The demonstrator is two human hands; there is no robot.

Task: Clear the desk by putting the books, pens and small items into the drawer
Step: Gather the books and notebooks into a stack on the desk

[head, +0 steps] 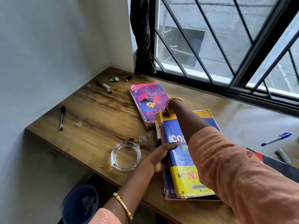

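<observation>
One blue-yellow book [182, 159], left hand [159, 156] gripping, lies lengthwise front-to-back.

A blue-and-yellow book [182, 160] with red lettering is lying near the brown wood-grain desk's [97, 113] front edge. A pink-and-purple cartoon-covered book [148, 101] is showing behind it. A blue pen [276, 139] is lying toward the right edge.

Blue-yellow book [182, 160] tilted atop stack near desk's front edge. Pink-purple book [148, 102] flat behind it. Black pen [62, 118] left; marker [103, 86] far left; blue pen [275, 139] right.
</observation>
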